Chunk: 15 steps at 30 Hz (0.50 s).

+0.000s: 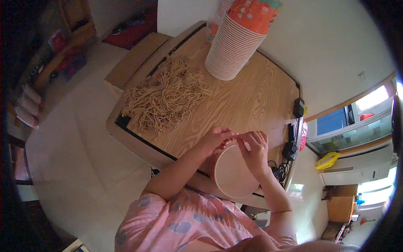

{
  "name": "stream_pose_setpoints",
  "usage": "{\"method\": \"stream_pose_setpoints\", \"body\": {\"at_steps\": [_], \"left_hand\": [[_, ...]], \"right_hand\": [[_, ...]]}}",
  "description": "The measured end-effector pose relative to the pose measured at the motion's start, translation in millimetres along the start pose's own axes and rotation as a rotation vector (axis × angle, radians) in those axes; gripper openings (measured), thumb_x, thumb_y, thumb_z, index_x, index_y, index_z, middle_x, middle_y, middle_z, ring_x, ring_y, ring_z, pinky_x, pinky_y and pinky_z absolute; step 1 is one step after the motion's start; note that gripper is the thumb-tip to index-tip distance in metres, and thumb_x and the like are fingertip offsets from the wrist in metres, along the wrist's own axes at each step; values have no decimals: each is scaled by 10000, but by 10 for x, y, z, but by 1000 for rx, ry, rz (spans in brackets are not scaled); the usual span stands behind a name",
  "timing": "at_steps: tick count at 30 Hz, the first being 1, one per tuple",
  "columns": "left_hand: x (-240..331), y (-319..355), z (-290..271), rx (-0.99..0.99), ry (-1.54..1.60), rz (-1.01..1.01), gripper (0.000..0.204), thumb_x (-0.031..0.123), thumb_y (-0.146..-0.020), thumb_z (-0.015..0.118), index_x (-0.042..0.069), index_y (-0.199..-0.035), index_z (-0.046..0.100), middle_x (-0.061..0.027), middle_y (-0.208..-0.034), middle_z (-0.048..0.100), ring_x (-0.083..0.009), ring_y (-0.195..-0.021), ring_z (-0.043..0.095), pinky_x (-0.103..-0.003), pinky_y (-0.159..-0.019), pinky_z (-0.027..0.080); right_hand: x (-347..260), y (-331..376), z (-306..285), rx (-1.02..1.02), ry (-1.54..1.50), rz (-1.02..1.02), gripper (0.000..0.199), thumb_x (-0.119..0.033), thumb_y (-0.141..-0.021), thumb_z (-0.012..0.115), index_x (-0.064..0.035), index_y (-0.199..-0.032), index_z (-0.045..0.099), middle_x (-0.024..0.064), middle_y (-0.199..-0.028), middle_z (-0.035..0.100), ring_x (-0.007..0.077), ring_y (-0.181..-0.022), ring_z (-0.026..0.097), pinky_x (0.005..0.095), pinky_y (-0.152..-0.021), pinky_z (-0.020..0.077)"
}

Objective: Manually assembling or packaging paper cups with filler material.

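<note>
Your left hand (219, 138) and right hand (255, 148) meet at the far rim of the open tub (236, 174) — fingers pinched closed, anything between them too small to tell. Tub at the near edge of the bench (247, 101), mouth toward you, likely for easy access. Tan cords (168, 98) heaped left; tub stack (235, 50) beyond — nested, probably to save room.
</note>
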State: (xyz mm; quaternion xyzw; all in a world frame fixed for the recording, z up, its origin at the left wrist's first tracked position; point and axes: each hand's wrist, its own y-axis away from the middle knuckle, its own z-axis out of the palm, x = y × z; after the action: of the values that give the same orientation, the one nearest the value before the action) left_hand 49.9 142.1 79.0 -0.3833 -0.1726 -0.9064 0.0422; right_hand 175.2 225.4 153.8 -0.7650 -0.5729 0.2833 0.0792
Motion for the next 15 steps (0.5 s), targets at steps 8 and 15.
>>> {"method": "stream_pose_setpoints", "body": {"at_steps": [8, 15], "left_hand": [[-22, 3, -20, -4, -3, -11, 152, 220, -820, 621, 73, -785, 604, 55, -567, 482, -22, -466, 412, -163, -417, 312], [-50, -5, -14, 35, 25, -5, 135, 200, -809, 635, 67, -821, 614, 51, -593, 497, -25, -486, 423, -165, -428, 324]], "right_hand": [[-41, -7, -22, 57, 139, -99, 102, -53, -695, 671, -88, -781, 630, 44, -734, 587, 222, -719, 552, 366, -782, 390], [0, 9, -20, 51, 166, -110, 113, -52, -687, 674, -91, -785, 633, 30, -725, 584, 212, -716, 552, 362, -789, 385]]}}
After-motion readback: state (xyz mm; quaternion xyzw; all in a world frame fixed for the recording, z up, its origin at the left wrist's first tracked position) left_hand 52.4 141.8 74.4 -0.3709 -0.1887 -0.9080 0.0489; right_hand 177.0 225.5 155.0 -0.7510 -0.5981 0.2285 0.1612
